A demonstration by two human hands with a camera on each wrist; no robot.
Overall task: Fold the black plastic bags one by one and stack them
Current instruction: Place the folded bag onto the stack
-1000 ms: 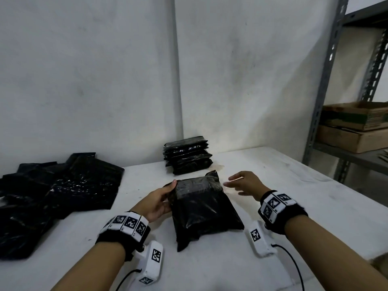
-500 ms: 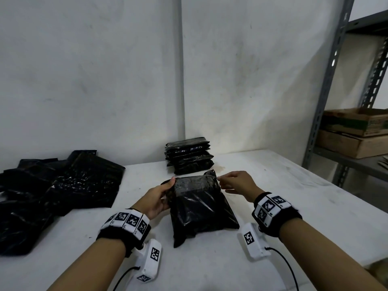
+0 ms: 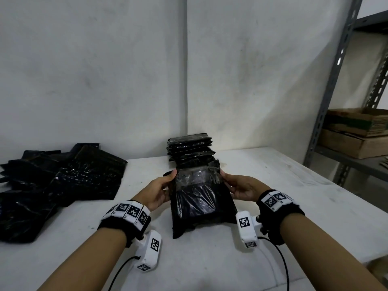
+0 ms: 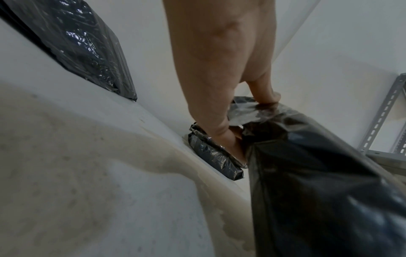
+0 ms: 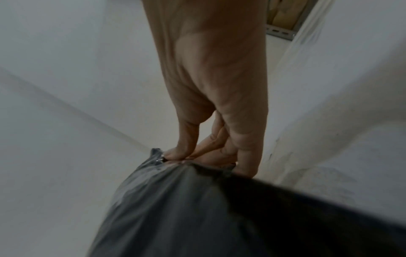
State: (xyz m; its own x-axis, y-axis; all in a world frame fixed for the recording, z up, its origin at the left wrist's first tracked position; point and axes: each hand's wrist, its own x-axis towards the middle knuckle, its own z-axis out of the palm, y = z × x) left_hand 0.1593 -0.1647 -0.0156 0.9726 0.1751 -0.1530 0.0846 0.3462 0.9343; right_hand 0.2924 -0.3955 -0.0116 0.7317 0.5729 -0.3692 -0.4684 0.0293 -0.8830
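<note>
No writing is readable. One folded black bag (image 3: 201, 198) is pinched at its far corners between left hand (image 3: 156, 191) and right hand (image 3: 243, 187); one stack (image 3: 190, 151) lies just beyond the fingertips.

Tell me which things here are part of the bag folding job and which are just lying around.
Part of the job:
- folded bag, gripped by left hand and right hand
- stack of folded bags by the wall
- pile of unfolded bags

Just lying about:
- cardboard boxes
- metal shelf
</note>
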